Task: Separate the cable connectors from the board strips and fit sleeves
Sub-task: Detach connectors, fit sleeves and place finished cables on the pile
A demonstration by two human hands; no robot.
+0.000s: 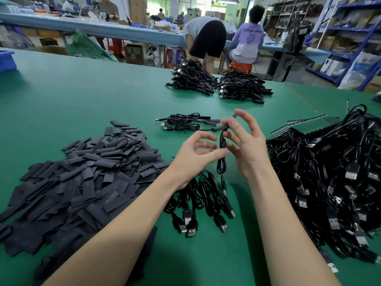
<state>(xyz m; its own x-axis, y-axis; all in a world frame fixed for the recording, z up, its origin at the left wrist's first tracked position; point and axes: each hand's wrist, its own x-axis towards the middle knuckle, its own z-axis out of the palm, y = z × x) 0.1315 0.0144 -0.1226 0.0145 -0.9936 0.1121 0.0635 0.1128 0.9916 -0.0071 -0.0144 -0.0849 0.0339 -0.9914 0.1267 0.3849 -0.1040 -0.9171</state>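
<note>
— Where is the cable (222, 153) just now?

— Up off the green surface (86, 96), between the two hands. The right hand (246, 141) pinches its top end at the fingertips, the other fingers spread loose. The left hand (195, 155) pinches the cord lower down between thumb and forefinger. Whether a sleeve is already on that top end is hard to tell.

— Which way does it run?

— Nearly upright, long axis top to bottom. The small end points up and away from the person, and the plug end hangs down toward the loose cables (206, 203) lying near the body.

— And to do the step well?

— Likely the left grip should keep the cord taut and straight, so a piece from the sleeve pile (82, 182) at the left slides on squarely. The finished cables (185, 121) lie just beyond the hands, with the uncut bundle (329, 172) at the right.
</note>
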